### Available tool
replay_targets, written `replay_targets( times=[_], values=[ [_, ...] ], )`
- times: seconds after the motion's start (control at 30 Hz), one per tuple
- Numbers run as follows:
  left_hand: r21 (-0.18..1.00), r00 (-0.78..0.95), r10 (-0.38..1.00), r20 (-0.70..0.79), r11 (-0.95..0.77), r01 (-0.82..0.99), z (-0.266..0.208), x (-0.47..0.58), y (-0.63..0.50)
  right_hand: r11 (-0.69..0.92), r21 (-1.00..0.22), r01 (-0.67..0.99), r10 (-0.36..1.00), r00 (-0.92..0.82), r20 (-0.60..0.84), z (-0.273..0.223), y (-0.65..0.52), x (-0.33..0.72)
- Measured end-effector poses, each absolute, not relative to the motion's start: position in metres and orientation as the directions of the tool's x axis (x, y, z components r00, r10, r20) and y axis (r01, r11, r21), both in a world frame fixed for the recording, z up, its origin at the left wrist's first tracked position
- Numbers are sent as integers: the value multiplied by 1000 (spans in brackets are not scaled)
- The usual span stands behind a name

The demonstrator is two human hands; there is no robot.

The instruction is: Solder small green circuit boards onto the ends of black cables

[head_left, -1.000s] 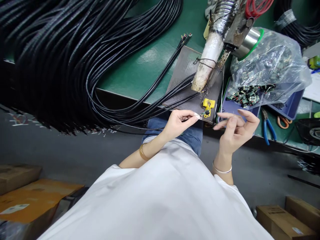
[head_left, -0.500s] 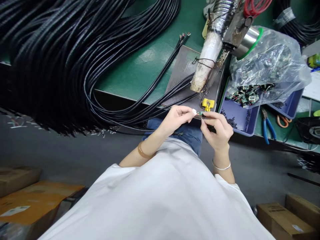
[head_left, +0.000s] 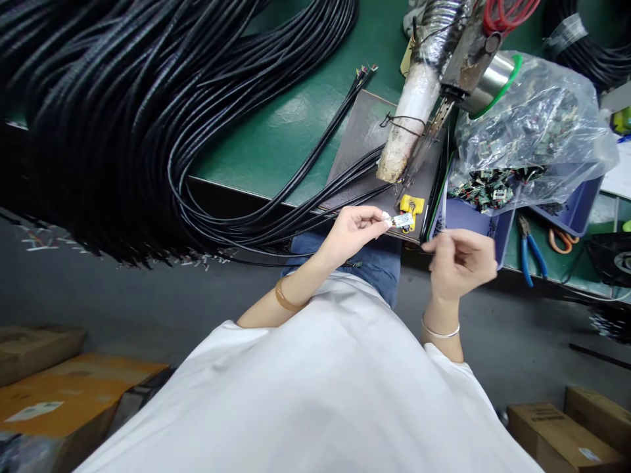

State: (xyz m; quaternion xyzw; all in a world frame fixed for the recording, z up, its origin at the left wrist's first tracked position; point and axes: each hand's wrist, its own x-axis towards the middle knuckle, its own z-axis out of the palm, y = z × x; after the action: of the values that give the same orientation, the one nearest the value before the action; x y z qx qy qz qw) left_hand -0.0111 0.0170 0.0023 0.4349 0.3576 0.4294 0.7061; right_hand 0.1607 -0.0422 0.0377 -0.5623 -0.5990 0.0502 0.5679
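My left hand [head_left: 355, 228] is closed, thumb and forefinger pinching a small circuit board [head_left: 402, 221] with a pale, printed face and thin wires at its near end. The board lies in front of a yellow clip [head_left: 412, 203] at the edge of a dark plate [head_left: 355, 131]. Off to the right, apart from the board, my right hand [head_left: 461, 263] has its fingers curled together at the purple tray's front corner. A thin pale streak rises from those fingers, too blurred to name. Black cables [head_left: 276, 226] run in beside my left hand.
A soldering iron in a stand [head_left: 436, 135] and a solder spool [head_left: 493, 85] hang over the plate. The purple tray [head_left: 503, 236] holds dark bits and boards under a clear bag [head_left: 537, 125]. Blue pliers [head_left: 528, 249] and orange-handled scissors [head_left: 560, 240] lie right. Cable bundles [head_left: 108, 131] fill the left.
My right hand has left the board and moved right, toward the tray. My left hand stays in place; the board in it has turned, showing its pale printed face.
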Motion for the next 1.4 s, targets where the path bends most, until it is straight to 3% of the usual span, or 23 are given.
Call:
replay_targets(
  times=[0.07, 0.13, 0.3, 0.43, 0.87, 1.17, 1.4],
  values=[
    [923, 335, 935, -120, 229, -309, 1, -9, 17, 381, -751, 539, 662, 408, 629, 45, -45, 158],
    [922, 300, 949, -102, 204, -330, -1, -7, 17, 394, -783, 481, 671, 431, 603, 49, -46, 155],
    [935, 248, 966, -74, 153, -319, 1, -5, 22, 235, -762, 603, 809, 313, 497, 40, -39, 152],
    [960, 220, 975, -22, 83, -267, 3, -4, 24, 256, -730, 634, 871, 176, 459, 26, -31, 150],
    [986, 71, 987, 146, -139, -96, 3, 1, 22, 371, -662, 651, 814, 115, 570, 28, -17, 144],
    [997, 109, 991, 71, -67, -38, 4, 0, 20, 354, -668, 655, 823, 121, 555, 26, -16, 143],
    [987, 86, 984, 158, -161, 25, 5, -1, 19, 356, -564, 745, 789, 84, 609, 31, -14, 140]
  ],
)
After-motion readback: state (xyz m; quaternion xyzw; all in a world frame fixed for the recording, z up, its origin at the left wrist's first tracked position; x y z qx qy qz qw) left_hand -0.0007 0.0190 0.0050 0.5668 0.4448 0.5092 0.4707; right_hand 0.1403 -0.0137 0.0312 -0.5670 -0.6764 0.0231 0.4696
